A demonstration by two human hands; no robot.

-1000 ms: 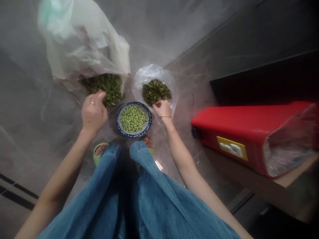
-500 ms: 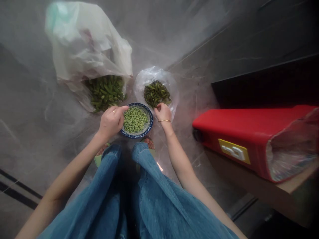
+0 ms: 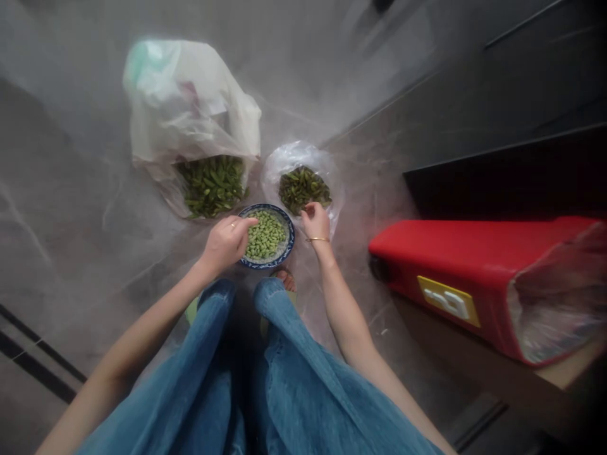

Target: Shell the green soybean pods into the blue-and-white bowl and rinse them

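- The bowl (image 3: 290,239) is round with a blue rim. It sits on the grey floor (image 3: 71,221) just ahead of the knees and is filled almost level with pale green shelled beans (image 3: 268,232).
- I read the left hand (image 3: 226,243) over the bowl's left rim, fingers curled and tips reaching onto the beans. It is too small for me to tell whether they pinch anything.
- The right hand (image 3: 316,221) is at the near edge of the dark pods (image 3: 303,188) heaped on the clear bag (image 3: 296,151), just right of the bowl. Its fingers are bunched, and I cannot tell if a pod is between them.
- A white bag (image 3: 190,114) lies open behind and left of the bowl, with green pods (image 3: 213,184) at its mouth, near the rim.
- The bowl is hemmed in by both heaps behind it and by the jeans (image 3: 284,379) in front.
- The red container (image 3: 450,265) lies well apart to the right, on a wooden ledge.
- I see wide open floor to the left.
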